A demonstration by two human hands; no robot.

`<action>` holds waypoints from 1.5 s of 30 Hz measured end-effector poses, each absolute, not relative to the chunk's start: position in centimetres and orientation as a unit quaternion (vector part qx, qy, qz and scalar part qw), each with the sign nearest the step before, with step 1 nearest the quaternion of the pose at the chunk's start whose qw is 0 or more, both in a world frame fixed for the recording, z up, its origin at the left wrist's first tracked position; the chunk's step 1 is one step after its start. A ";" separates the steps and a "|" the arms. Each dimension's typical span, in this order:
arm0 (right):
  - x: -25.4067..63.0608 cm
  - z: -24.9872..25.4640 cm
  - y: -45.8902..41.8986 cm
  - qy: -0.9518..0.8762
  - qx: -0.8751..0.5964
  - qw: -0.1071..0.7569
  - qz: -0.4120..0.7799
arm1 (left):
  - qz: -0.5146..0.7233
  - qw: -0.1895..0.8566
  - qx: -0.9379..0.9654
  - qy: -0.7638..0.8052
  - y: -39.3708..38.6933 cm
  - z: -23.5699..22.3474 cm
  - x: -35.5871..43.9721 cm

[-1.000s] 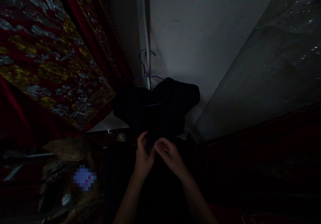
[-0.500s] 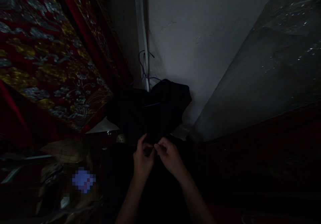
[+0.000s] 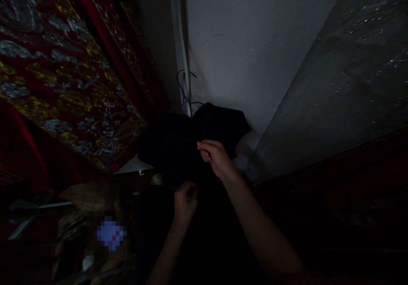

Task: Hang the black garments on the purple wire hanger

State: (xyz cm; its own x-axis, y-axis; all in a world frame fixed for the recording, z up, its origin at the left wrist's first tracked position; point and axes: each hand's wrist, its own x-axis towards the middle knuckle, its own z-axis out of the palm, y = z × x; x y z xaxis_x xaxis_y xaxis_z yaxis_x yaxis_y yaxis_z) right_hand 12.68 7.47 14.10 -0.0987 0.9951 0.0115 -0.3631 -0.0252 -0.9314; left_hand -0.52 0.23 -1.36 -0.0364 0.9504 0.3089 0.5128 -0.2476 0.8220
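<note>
A black garment point(image 3: 219, 125) hangs on a purple hanger point(image 3: 183, 91) in front of me, its dark folds running down below my hands. My left hand point(image 3: 185, 204) is closed low on the garment's front, with thumb and fingers pinching the dark cloth. Higher up and a little to the right, my right hand point(image 3: 215, 155) is in a pinch, fingertips pointing left before the garment's upper front. What lies between those fingertips is too dark and small to make out. The two hands are apart.
Red cloth with gold and silver embroidery point(image 3: 79, 76) hangs at left. A pale wall point(image 3: 255, 34) stands behind, with a glinting clear plastic sheet point(image 3: 350, 72) at right. Clutter lies low on the left, including a pale round ball point(image 3: 156, 179) with dark holes.
My right hand has moved up and away from my left hand, where their fingertips met. My left hand has stayed low, dropping slightly, with its index finger now curled in.
</note>
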 end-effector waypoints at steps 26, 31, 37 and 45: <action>12.6 8.0 9.1 -0.552 -0.475 0.541 0.420 | 0.700 0.091 0.562 0.431 7.9 17.9 -7.5; 12.6 4.9 4.0 -0.498 -0.460 0.531 0.509 | 0.789 0.378 0.251 0.414 7.1 9.9 -11.7; 13.7 3.3 0.5 -0.465 -0.457 0.522 0.550 | 0.686 0.533 0.142 0.474 3.8 0.9 -6.9; 14.2 6.2 1.2 -0.613 -0.435 0.520 0.406 | 0.633 0.541 0.411 0.370 2.0 7.0 -1.5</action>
State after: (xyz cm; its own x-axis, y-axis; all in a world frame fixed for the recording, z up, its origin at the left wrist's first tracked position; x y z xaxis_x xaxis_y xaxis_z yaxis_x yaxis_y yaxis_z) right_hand 14.15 1.21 6.25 -0.0812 0.9554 0.2840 0.1103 0.2918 -0.9501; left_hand -1.50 1.97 7.03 -0.0760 0.9899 0.1196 -0.3817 -0.1396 0.9137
